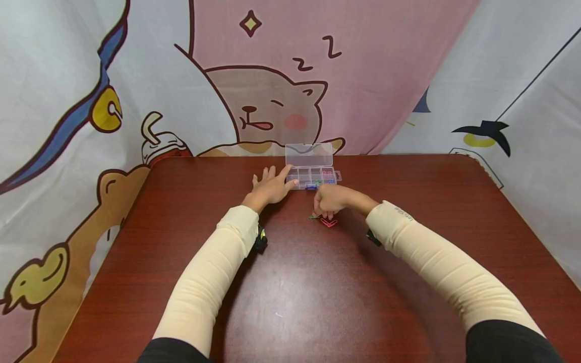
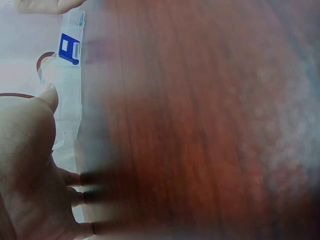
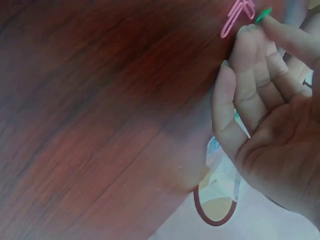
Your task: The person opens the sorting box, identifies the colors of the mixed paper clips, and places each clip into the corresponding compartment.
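Observation:
A clear plastic compartment box (image 1: pixel 309 174) stands with its lid (image 1: pixel 309 155) raised at the table's far edge. My left hand (image 1: pixel 271 187) rests at the box's left end, fingers spread, thumb on its front corner. In the left wrist view, the thumb (image 2: pixel 51 97) lies over the clear front wall near a blue latch (image 2: pixel 69 49). In front of the box, my right hand (image 1: pixel 330 198) reaches down with bent fingers, pinching a green paper clip (image 3: pixel 264 15) at the fingertips. Pink paper clips (image 1: pixel 329 222) lie on the table right beside those fingertips.
Pink, green and blue clips (image 1: pixel 328 174) sit in the box's right-hand compartments. A hanging tab (image 1: pixel 338 176) sticks out at its right end. Behind the brown table (image 1: pixel 290 282) hangs a cartoon-printed cloth (image 1: pixel 363 75).

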Available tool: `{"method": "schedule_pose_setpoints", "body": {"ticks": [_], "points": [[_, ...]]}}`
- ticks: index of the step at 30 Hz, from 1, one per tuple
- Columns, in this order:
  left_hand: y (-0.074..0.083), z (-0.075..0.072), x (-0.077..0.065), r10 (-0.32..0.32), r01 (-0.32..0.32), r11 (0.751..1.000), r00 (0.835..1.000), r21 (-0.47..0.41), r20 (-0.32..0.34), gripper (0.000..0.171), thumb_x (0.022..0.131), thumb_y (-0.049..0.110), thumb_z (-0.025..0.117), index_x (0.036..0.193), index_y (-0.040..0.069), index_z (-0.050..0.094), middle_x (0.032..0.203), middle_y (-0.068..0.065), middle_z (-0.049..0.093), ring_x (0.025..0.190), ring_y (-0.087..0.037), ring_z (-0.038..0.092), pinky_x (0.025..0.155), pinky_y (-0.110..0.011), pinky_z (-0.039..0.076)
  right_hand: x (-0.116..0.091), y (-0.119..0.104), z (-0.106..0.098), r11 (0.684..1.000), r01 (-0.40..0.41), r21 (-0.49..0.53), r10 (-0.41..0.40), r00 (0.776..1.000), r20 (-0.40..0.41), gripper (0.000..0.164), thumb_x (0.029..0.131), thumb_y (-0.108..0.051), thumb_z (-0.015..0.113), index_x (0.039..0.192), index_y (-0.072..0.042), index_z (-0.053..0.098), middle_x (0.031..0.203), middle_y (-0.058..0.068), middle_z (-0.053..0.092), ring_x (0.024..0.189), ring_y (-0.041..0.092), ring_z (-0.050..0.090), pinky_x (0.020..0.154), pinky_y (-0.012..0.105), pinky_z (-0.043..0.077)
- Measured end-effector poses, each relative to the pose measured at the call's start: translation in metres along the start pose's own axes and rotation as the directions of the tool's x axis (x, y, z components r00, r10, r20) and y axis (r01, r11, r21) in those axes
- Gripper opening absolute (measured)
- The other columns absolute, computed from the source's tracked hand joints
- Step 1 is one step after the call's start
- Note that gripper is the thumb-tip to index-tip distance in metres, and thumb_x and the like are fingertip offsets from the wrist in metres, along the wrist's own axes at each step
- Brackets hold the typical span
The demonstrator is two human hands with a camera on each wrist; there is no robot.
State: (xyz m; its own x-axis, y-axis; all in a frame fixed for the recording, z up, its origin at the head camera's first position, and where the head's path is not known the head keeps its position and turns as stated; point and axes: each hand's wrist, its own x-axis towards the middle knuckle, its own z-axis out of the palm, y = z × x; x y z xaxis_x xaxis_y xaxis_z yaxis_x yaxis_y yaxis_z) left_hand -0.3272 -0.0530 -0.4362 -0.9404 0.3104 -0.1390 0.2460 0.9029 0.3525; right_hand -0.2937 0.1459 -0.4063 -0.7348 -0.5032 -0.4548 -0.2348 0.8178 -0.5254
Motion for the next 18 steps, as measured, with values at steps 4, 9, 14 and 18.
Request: {"method": "schedule_pose_setpoints", "body": {"ticks": [4, 9, 14, 18], "points": [[-0.0006, -0.0001, 0.0002, 0.001, -0.001, 1.000, 1.000, -0.003, 0.000, 0.062, 0.091, 0.060, 0.028, 0.145, 0.036, 0.012, 0.148, -0.016, 0.011, 0.134, -0.035, 0.005, 0.098, -0.061, 0.003, -0.0013, 0.0039, -0.0003, 0.999, 0.016, 0.044, -0.016, 1.000, -0.002, 0.011, 0.082, -0.012, 0.060, 0.077, -0.008, 0.069, 0.066, 0.010, 0.063, 0.057, 0.023, 0.062, 0.051, 0.030, 0.046], [-0.0015, -0.0001, 0.0001, 0.002, -0.002, 1.000, 1.000, -0.004, 0.002, 0.062, 0.090, 0.062, 0.026, 0.145, 0.036, 0.010, 0.148, -0.017, 0.010, 0.134, -0.035, 0.004, 0.098, -0.062, 0.002, -0.0025, 0.0004, -0.0005, 1.000, 0.016, 0.020, -0.017, 1.000, 0.013, 0.021, 0.078, -0.028, 0.072, 0.074, -0.008, 0.068, 0.067, 0.010, 0.064, 0.059, 0.023, 0.061, 0.056, 0.036, 0.049], [-0.0015, 0.0002, -0.0007, 0.011, -0.011, 1.000, 1.000, 0.004, -0.002, 0.062, 0.091, 0.061, 0.026, 0.145, 0.036, 0.011, 0.148, -0.017, 0.011, 0.134, -0.035, 0.004, 0.098, -0.062, 0.003, -0.0006, -0.0046, 0.0016, 0.998, 0.030, -0.051, -0.030, 1.000, 0.002, 0.019, 0.076, -0.024, 0.074, 0.070, -0.007, 0.067, 0.063, 0.009, 0.063, 0.054, 0.022, 0.062, 0.055, 0.034, 0.050], [-0.0011, -0.0001, -0.0008, 0.019, -0.019, 1.000, 1.000, 0.003, 0.006, 0.062, 0.091, 0.061, 0.025, 0.145, 0.037, 0.008, 0.148, -0.017, 0.010, 0.134, -0.035, 0.003, 0.098, -0.062, 0.003, 0.0008, -0.0051, 0.0027, 0.994, 0.044, -0.101, -0.045, 0.999, -0.007, 0.013, 0.078, -0.017, 0.070, 0.069, -0.008, 0.067, 0.061, 0.006, 0.063, 0.054, 0.020, 0.062, 0.051, 0.030, 0.048]]}}
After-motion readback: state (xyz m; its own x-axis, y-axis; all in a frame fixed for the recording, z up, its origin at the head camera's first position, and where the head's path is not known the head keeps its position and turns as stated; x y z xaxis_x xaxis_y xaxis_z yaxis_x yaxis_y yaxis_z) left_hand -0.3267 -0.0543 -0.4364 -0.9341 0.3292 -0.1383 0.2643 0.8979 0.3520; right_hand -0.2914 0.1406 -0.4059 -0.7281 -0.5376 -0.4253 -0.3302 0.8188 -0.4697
